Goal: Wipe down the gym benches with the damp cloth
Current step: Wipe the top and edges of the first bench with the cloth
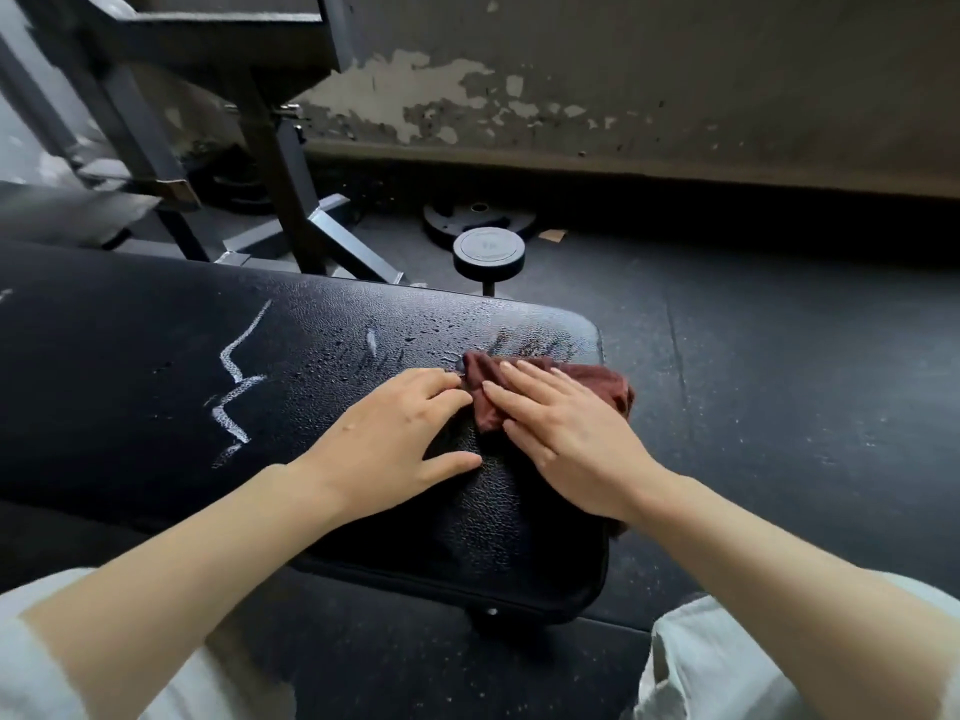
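My right hand (566,439) presses flat, fingers straight, on the maroon cloth (597,387) near the bench (156,366) pad's end. My left hand (395,439) rests just beside it, fingertips curled at the cloth's edge among water droplets (363,345).

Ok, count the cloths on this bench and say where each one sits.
1. The maroon cloth lies near the bench pad end, under the flat right hand, with the left hand touching its edge. None other shows.
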The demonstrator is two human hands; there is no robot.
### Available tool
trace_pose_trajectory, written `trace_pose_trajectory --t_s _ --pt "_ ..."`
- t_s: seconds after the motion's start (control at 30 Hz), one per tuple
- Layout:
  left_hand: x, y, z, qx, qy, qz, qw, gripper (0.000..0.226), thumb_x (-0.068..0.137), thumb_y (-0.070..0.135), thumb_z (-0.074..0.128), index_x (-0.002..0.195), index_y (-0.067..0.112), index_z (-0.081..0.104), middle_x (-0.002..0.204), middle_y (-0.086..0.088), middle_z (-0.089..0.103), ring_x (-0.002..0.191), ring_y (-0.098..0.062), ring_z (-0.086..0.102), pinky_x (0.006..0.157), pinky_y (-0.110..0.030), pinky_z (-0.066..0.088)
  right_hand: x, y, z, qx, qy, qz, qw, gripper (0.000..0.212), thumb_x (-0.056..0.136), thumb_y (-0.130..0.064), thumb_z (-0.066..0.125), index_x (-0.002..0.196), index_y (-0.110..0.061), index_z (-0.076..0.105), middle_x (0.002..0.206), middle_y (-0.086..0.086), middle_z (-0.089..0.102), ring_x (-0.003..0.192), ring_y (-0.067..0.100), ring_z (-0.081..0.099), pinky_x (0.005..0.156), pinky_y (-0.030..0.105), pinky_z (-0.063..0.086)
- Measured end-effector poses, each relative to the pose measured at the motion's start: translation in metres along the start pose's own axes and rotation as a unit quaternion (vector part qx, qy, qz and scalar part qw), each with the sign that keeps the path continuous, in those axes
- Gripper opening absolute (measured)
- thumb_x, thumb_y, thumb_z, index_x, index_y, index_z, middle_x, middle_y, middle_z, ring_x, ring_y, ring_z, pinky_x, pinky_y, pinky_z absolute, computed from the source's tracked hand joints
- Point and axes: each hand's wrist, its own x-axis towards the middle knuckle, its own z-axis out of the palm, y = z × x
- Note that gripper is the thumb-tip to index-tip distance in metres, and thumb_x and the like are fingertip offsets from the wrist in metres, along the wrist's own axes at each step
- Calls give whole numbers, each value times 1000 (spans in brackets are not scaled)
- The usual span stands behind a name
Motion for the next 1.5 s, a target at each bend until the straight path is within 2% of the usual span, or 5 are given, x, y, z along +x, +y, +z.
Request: trace_pose_trajectory --t_s 0.33,0.63,0.9,1.2,1.5 --pt "-5 -12 12 -37 25 -14 999 68 84 67 37 129 22 60 135 4 54 133 -14 40 115 -23 20 55 53 -7 17 16 152 988 44 103 -33 35 147 -27 36 160 -3 19 148 19 10 121 43 5" --pt "-6 -34 12 -55 51 -19 997 58 83 63 44 120 23 65 122 5 61 116 -14 52 108 -22 25 61 -3 -6 -5 -11 -2 1000 47 101 -38 42 147 -29 38 158 -7 25 146 8 18 115 18 4" --pt "-18 -48 12 -63 77 -27 995 57 83 61 44 118 22 66 119 5 62 115 -11 47 103 -21 31 82 19 -9 -20 -4 127 992 49 101 -41 38 149 -30 32 159 -4 21 148 15 13 120 38 4" --pt "-27 -53 8 -64 86 -49 993 54 81 57 48 114 19 68 114 6 64 109 -10 48 99 -17 32 111 -43 15 38 -21 -37 998 43 101 -26 44 144 -26 43 157 4 29 146 16 20 120 30 8" --pt "-35 -56 10 -70 75 -56 993 57 83 61 42 120 24 65 121 9 61 114 -11 50 100 -20 34 112 2 6 -54 -7 128 990 48 102 -44 31 149 -36 29 160 -8 17 148 12 11 120 42 4"
